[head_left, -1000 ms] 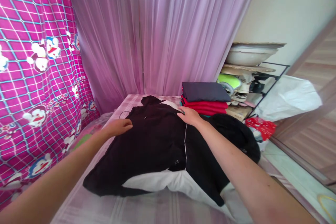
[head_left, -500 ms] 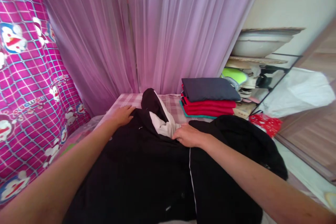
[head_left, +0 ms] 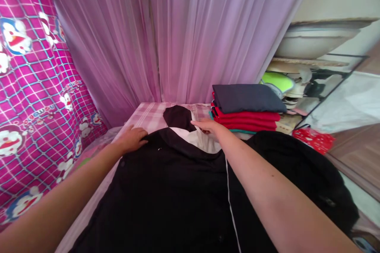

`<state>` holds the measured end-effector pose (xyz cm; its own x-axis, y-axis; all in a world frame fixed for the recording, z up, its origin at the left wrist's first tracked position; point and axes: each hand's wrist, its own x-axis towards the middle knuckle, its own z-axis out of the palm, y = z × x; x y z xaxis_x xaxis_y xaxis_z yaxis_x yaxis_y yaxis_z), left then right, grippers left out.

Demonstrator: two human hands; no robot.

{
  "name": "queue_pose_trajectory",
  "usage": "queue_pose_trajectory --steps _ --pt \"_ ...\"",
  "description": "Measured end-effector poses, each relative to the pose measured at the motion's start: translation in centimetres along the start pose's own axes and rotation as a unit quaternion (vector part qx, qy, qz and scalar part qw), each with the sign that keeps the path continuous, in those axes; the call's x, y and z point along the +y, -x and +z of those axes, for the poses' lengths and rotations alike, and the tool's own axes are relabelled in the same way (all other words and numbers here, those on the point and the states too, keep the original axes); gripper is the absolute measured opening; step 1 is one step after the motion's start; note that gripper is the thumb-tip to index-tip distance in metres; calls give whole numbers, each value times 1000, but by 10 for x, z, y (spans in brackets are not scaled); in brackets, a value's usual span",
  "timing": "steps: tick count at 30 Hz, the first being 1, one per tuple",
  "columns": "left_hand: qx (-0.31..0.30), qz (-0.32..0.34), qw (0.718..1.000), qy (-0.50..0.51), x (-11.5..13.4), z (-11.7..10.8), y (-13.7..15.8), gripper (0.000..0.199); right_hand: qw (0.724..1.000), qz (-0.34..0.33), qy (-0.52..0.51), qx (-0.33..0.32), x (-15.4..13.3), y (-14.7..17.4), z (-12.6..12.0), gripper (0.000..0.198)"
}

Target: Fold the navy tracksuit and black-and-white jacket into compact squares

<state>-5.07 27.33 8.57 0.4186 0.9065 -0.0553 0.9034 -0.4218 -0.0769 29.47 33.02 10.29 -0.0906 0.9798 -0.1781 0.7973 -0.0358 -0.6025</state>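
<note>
A black hooded jacket [head_left: 178, 189] lies spread over the bed, with a thin white line down its front. Its hood shows a pale lining [head_left: 192, 138] and a dark tip [head_left: 178, 118] at the far end. My left hand [head_left: 132, 139] is at the jacket's left shoulder, fingers and thumb closed on the edge of the cloth. With bent fingers, my right hand [head_left: 206, 125] grips the hood near its pale lining; the fingertips are partly hidden. The dark sleeve [head_left: 299, 170] is bunched at the right, beneath my forearm.
Folded clothes are stacked behind the jacket, a dark grey one [head_left: 249, 98] over red ones [head_left: 252, 120]. A shelf at the right holds a white basin [head_left: 314, 43]. Purple curtains [head_left: 184, 39] hang behind, and a pink patterned cloth [head_left: 32, 87] at the left. A red bag [head_left: 314, 139] lies right.
My right hand has moved away from me, from the neckline up onto the hood. The neckline now lies wider and smoother. My left hand has shifted slightly left and nearer. The view has shifted slightly.
</note>
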Motion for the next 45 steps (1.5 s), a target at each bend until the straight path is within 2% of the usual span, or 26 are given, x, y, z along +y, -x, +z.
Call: queue_pose_trajectory --steps 2,4,6,9,10,12,13,15,17,19,21,24,27,30,32,33,35,37,39,42,43,45 --pt "15 13 1000 4 -5 -7 14 35 997 30 -69 -14 -4 -6 12 29" --pt "17 9 1000 7 -9 -16 25 35 992 27 -111 44 -7 -5 14 28" --pt "17 -44 999 3 -13 -25 33 40 977 -8 -132 169 -11 2 3 40" --pt "33 -171 985 -5 -17 -38 38 51 908 -93 -111 393 -19 18 -25 52" --pt "38 -202 979 -6 -18 -42 38 53 887 -122 -86 438 -23 23 -33 53" --pt "42 -237 970 -10 -16 -49 36 54 861 -171 -29 477 -31 24 -45 53" --pt "43 -251 967 -15 -14 -52 34 54 861 -191 0 472 -34 20 -48 52" --pt "46 -279 959 -33 -9 -56 28 54 882 -209 65 417 -38 5 -47 51" --pt "48 -294 953 -55 -3 -53 22 52 925 -173 132 312 -37 -15 -39 55" --pt "61 -279 955 -79 2 -43 14 49 956 -102 189 198 -29 -29 -27 67" --pt "78 -241 963 -92 6 -26 8 53 964 -64 233 113 -16 -33 -13 68" --pt "74 -161 982 -59 13 5 0 56 957 -74 274 55 9 -23 6 57" --pt "-15 -116 993 12 22 31 -3 55 957 -25 284 55 27 -11 15 61" --pt "-69 -123 989 54 27 44 -2 56 956 61 282 51 32 -7 14 63" --pt "-60 -126 988 58 28 48 0 55 953 71 286 67 28 -5 11 58" --pt "-53 -128 989 57 28 50 1 55 949 59 293 97 25 -4 10 56" --pt "-35 -131 989 53 29 53 2 53 933 18 310 181 16 0 8 55" --pt "-15 -133 990 49 29 58 3 53 915 -31 336 222 9 2 9 64" --pt "-3 -132 990 48 30 62 4 54 912 -64 364 178 3 -1 10 67" --pt "2 -128 990 54 31 67 4 55 932 -63 341 109 -6 -16 7 41" --pt "5 -128 990 56 30 68 4 55 946 -55 299 115 -9 -25 3 34" --pt "15 -128 990 58 30 70 4 54 968 -46 193 155 -18 -44 -13 32"
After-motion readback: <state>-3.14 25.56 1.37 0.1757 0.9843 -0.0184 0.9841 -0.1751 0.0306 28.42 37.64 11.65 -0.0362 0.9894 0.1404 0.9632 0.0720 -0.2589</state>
